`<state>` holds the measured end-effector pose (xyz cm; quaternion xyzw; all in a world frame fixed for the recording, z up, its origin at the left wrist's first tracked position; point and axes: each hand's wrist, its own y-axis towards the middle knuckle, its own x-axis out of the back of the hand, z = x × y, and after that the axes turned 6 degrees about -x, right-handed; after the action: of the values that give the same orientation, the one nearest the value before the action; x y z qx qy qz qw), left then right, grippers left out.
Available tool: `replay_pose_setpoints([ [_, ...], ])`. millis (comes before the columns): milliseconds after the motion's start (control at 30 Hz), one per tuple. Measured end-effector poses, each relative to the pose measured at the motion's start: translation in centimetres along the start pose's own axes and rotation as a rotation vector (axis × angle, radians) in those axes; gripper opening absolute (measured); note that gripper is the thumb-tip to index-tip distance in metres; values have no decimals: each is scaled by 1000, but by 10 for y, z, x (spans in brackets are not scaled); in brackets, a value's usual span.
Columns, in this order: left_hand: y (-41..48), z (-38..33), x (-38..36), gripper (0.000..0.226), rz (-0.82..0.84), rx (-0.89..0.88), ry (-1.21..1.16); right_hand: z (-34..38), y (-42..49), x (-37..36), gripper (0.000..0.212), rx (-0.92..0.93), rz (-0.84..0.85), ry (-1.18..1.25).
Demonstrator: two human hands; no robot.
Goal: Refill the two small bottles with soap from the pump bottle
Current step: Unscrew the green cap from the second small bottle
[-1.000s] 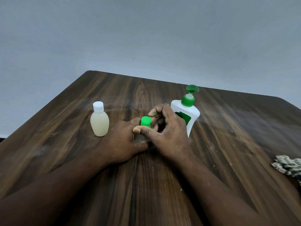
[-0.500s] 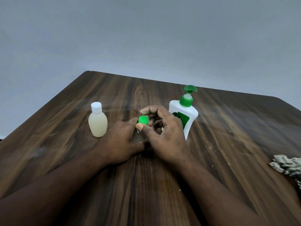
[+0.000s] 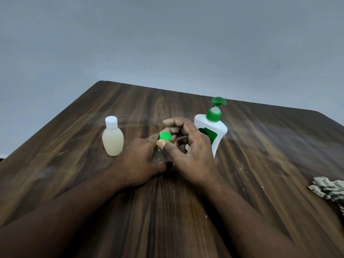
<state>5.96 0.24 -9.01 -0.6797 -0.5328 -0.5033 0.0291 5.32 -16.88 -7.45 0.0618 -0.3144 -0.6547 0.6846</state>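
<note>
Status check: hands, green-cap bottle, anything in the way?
Left hand grips green-cap bottle, upright on table. Right hand pinches its green cap, still on. Pump bottle just behind right hand; nothing blocking.

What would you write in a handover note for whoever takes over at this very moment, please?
Left hand grips the green-capped small bottle, which stands mid-table. Right hand pinches its green cap with thumb and fingers; whether loosening or tightening, cannot tell.
White-capped small bottle stands capped to the left, nearly full of pale liquid. Pump bottle stands upright behind the right hand, untouched.
Done: the white-capped one looks filled.
Left: the gripped bottle's level is hidden; check it, pump soap if needed, recap.
</note>
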Motion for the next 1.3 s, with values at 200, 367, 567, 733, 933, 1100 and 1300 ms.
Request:
replay_pose_setpoints([
  [200, -1, 2, 0, 28, 19, -1, 2, -2, 1, -5, 31, 36, -61, -55],
  [367, -1, 2, 0, 29, 21, 12, 12, 1, -1, -1, 39, 44, -5, 21],
  [567, -1, 4, -1, 29, 21, 12, 9, -1, 1, -4, 28, 1, -82, -51],
  [733, -1, -1, 2, 25, 21, 21, -9, 0, -1, -1, 36, 15, 3, 2],
  [933, -1, -1, 2, 30, 28, 24, 19, -1, 0, -5, 26, 16, -97, -15],
  [1100, -2, -2, 1, 39, -39, 40, 44, 7, 4, 0, 31, -93, -229, 274],
  [1300, -4, -17, 12, 41, -333, 88, -3, -3, 5, -5, 29, -192, -193, -23],
])
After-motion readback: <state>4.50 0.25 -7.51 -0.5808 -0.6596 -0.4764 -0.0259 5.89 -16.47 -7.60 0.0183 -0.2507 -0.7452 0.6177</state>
